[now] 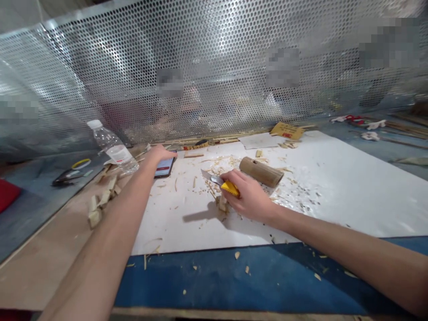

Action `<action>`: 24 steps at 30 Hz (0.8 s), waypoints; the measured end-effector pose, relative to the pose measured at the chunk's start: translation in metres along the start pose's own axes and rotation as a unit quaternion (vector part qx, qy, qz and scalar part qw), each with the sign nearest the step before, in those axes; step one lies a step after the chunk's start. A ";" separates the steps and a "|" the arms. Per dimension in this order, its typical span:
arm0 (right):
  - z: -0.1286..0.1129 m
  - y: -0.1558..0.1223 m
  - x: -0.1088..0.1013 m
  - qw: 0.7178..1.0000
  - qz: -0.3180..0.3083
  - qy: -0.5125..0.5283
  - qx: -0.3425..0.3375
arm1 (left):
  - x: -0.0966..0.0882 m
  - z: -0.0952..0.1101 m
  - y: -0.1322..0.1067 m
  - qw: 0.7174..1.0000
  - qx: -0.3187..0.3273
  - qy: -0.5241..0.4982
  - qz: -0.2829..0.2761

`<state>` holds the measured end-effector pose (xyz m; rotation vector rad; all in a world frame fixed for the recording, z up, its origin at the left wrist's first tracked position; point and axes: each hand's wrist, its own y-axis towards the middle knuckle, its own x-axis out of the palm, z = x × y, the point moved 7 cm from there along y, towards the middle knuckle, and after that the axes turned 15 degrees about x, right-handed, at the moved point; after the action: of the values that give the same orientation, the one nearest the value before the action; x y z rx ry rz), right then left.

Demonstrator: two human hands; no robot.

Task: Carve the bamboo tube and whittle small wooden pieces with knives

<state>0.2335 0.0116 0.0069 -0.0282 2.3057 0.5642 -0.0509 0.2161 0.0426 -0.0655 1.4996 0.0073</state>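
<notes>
My right hand [249, 196] is shut around the yellow handle of a utility knife [222, 182], whose bare blade points to the left above a white board [334, 209]. Just behind that hand lies a short bamboo tube section [261, 171] on its side, apart from the knife. Small bamboo pieces [221, 204] and shavings lie below the blade. My left hand [161, 154] rests on the far end of a smartphone [164, 167] with a lit screen, holding nothing else.
A perforated metal screen [214, 67] runs along the far side. A plastic water bottle [113, 147], scissors [71, 173] and cut bamboo blocks [102, 198] stand left of the board. Long bamboo strips [394, 129] lie at the right, and shavings litter a blue mat [217, 278] in front.
</notes>
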 end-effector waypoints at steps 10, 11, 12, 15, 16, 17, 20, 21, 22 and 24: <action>0.000 0.000 0.001 1.000 -0.006 -0.007 0.003 | -0.003 0.009 -0.005 0.999 -0.028 -0.005 0.029; 0.000 0.000 0.001 1.000 -0.006 -0.007 0.002 | -0.002 0.008 -0.006 0.999 -0.029 -0.008 0.027; 0.000 0.000 0.001 1.000 -0.006 -0.006 0.001 | -0.002 0.007 -0.006 0.999 -0.029 -0.011 0.026; -0.001 0.000 0.000 1.000 -0.004 -0.006 -0.001 | -0.002 0.005 -0.005 0.999 -0.023 -0.013 0.022; -0.001 0.000 0.000 1.000 -0.003 -0.007 -0.001 | -0.002 0.004 -0.005 0.999 -0.022 -0.012 0.020; -0.001 0.000 0.000 1.000 -0.002 -0.006 -0.001 | -0.002 0.004 -0.004 1.000 -0.021 -0.011 0.018; -0.002 0.000 0.001 1.000 -0.003 -0.006 -0.004 | -0.002 0.003 -0.004 0.999 -0.027 -0.012 0.013; -0.002 -0.001 0.001 1.000 -0.003 -0.006 -0.004 | -0.001 0.004 -0.003 0.999 -0.027 -0.015 0.011; -0.002 -0.001 0.001 1.000 -0.002 -0.007 -0.004 | -0.001 0.004 -0.003 0.999 -0.027 -0.019 0.009; -0.002 -0.001 0.000 1.000 -0.001 -0.009 -0.002 | -0.001 0.005 -0.003 0.999 -0.028 -0.025 0.012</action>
<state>0.2320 0.0102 0.0075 -0.0267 2.2858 0.5668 -0.0461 0.2130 0.0441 -0.0925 1.4507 0.0695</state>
